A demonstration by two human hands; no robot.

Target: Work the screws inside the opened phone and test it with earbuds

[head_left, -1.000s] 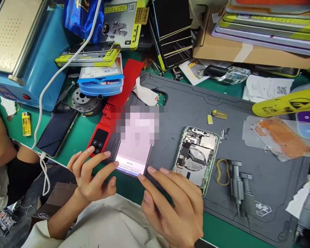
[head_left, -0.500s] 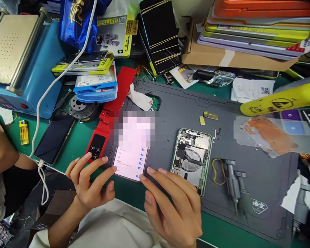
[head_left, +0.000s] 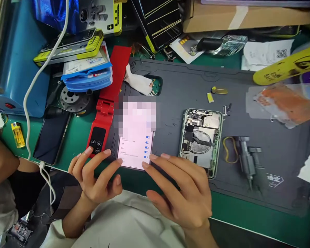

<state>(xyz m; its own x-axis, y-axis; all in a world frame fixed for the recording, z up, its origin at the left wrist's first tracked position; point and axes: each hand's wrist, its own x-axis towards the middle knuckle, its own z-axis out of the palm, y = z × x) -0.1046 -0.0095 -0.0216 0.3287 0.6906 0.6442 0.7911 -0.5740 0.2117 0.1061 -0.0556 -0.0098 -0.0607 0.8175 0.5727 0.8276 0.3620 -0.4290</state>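
A lit phone (head_left: 135, 151) lies face up on the grey work mat (head_left: 248, 103), showing a list with blue toggles. My left hand (head_left: 95, 175) rests at the phone's lower left corner, fingers spread, a fingertip touching its edge. My right hand (head_left: 181, 189) lies at the phone's lower right corner, fingers stretched out, index tip on the screen's edge. Neither hand holds anything. An opened phone body (head_left: 201, 139) with bare internals lies just right of my right hand.
A red tool (head_left: 103, 113) lies left of the lit phone, a dark phone (head_left: 51, 137) on a white cable further left, with a yellow lighter (head_left: 17, 134). A blue machine (head_left: 18, 69), stacked boxes and packages crowd the back. Another person's arm (head_left: 0, 162) shows at left.
The view has dropped and shifted, so everything sits higher in the picture. The screen went from a single message to a list of toggles. Both hands stay at the phone's lower corners.
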